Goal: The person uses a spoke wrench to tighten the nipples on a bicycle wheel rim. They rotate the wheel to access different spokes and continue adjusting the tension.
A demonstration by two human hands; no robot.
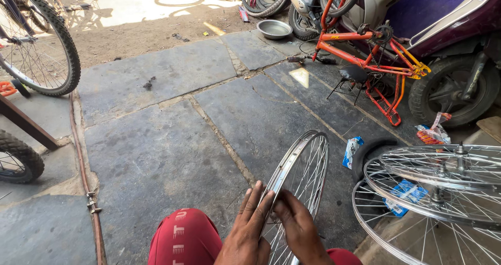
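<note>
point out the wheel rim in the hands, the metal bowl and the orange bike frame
wheel rim (300, 158), head view, on the upper rim band
metal bowl (274, 29), head view, on its inside
orange bike frame (344, 36), head view, on the top tube

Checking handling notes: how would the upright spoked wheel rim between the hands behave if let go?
The wheel rim stands on edge on the stone floor, so it would probably roll or topple. Thin spokes suggest it is light. Both hands steady it.

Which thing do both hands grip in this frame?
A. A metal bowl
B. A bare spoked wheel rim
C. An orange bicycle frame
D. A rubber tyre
B: the left hand and right hand clasp the upright spoked wheel rim from either side.
</note>
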